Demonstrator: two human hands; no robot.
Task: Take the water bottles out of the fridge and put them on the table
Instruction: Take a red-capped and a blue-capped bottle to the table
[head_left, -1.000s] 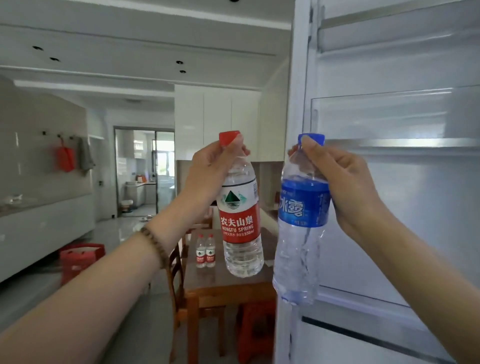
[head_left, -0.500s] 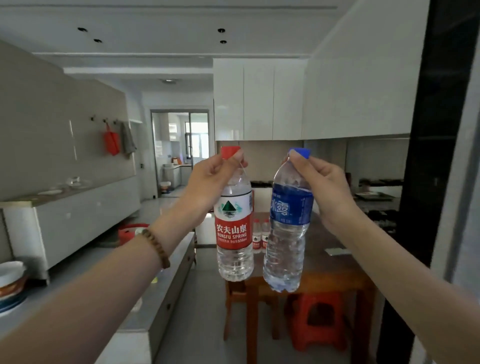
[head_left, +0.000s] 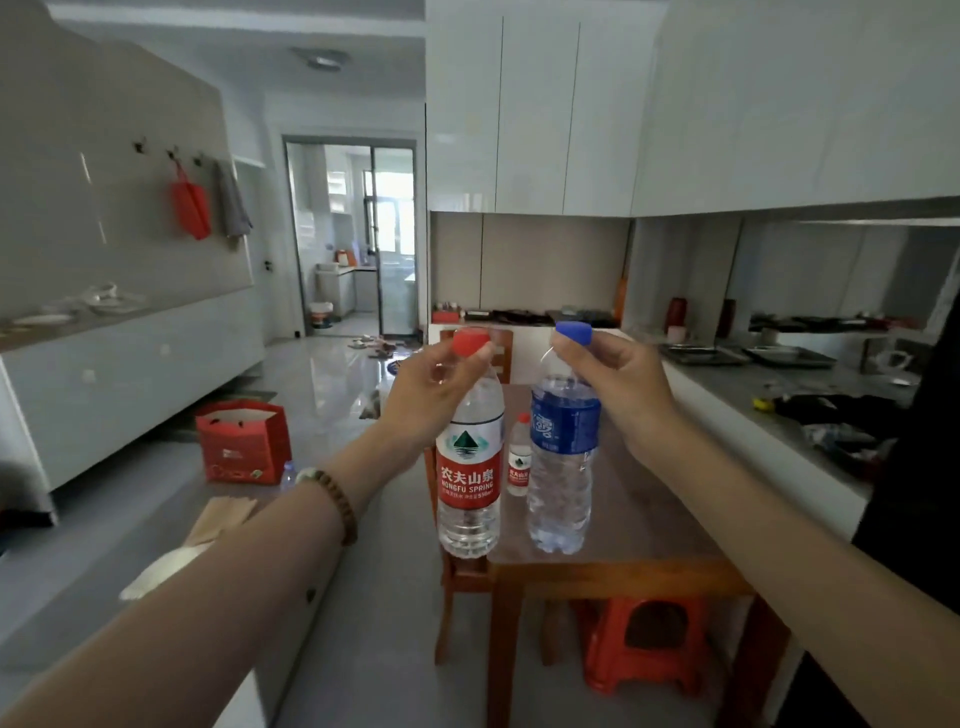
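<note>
The left hand (head_left: 436, 387) pinched the red bottle (head_left: 470, 467) at the neck, with fingers and thumb curled round it just under the red cap. The bottle hung upright in the air. The right hand (head_left: 618, 384) was clamped on the blue bottle (head_left: 563, 467) in the same way, fingertips closed round the blue cap.

The two bottles hung side by side, close but apart, with the blue one at 3 o'clock of the red one. They showed against the near end of the bench (head_left: 639, 509), and neither stood on it.

A small bottle (head_left: 519, 457) with a red label stood upright on the bench, seen in the gap between the two held bottles. A chair (head_left: 460, 571) was at the bench's near left corner, at 6 o'clock of the red bottle. A red stool (head_left: 644, 644) sat under the bench at 5 o'clock of the blue bottle. A red bag (head_left: 241, 441) stood on the floor at 9 o'clock of the red bottle, well apart from it. A bead bracelet (head_left: 337, 499) ringed the left wrist.
</note>
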